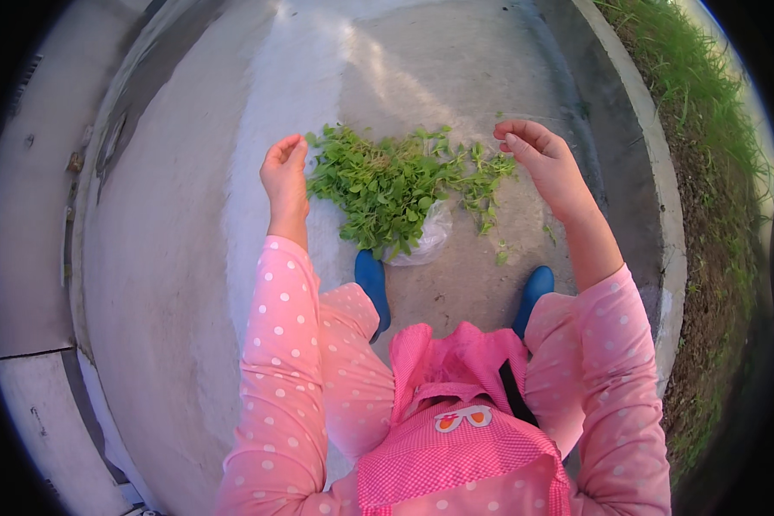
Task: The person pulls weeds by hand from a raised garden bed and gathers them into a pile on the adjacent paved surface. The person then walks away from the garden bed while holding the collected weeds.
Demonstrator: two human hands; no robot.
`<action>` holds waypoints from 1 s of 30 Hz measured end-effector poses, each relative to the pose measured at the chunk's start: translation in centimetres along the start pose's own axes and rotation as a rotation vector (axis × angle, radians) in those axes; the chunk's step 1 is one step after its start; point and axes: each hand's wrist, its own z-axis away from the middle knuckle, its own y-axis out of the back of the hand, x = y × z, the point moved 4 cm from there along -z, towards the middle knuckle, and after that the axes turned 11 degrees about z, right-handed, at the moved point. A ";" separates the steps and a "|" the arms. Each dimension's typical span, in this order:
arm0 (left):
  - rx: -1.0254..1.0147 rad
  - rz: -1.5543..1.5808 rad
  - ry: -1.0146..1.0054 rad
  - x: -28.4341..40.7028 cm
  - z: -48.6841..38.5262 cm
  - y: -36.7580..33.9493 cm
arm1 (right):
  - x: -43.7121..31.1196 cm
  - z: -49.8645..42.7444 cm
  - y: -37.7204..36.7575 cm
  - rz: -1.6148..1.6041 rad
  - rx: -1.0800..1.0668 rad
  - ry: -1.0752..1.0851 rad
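A heap of leafy green plants [380, 180] lies on the concrete ground in front of me, partly over a clear plastic bag [429, 238]. Just left of the heap is my left hand [287, 177], raised with its fingertips pinched together; nothing shows between them. My right hand [542, 155] is up at the right, beyond a smaller loose bunch of stems [484, 180]. Its thumb meets the curled fingers, and whether something tiny is pinched there cannot be told. Both hands appear apart from the heap.
My blue shoes [372, 284] stand at either side below the plants. A pink checked apron [458, 451] covers my lap. Small leaf scraps [502, 255] lie on the concrete. At the right runs a concrete curb [671, 226] with grass [703, 84] and soil beyond it.
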 end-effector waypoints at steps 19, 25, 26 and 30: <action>-0.620 -0.721 -0.429 -6.0 4.8 -7.7 | 11.9 -4.0 2.9 0.120 0.088 -0.446; -1.568 -1.102 -0.444 -18.7 12.8 -11.6 | 29.8 -7.6 4.3 0.723 0.023 -0.561; -1.692 -1.108 -0.509 -20.7 13.6 -11.8 | 31.1 -8.7 2.9 0.806 -0.017 -0.528; -1.825 -1.239 -0.743 -29.6 15.2 -12.4 | 35.9 -13.4 -1.9 0.854 0.024 -0.618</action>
